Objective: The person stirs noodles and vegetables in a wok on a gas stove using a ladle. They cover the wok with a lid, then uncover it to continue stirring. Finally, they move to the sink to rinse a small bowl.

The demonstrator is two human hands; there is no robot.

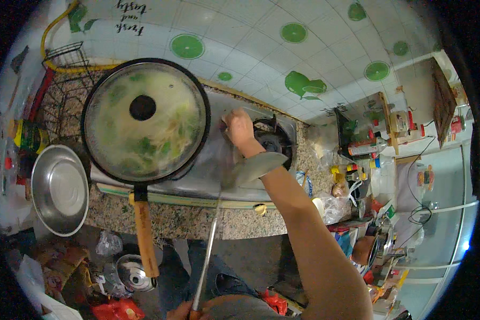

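Note:
My right hand is curled over the steel gas stove, between the lidded pan and the right burner. A small dark reddish thing shows at its fingers, too blurred to name. At the bottom edge, my left hand grips the handle of a long metal wok spatula. The blurred spatula head overlaps my right forearm in view. A black-rimmed glass lid covers the pan; pale food with green leaves shows through it. The pan's wooden handle points towards me.
An empty metal bowl sits on the counter's left end. A black wire rack stands behind it. Bottles and plastic bags crowd the right side. Below the granite counter are a metal lid and a red bag.

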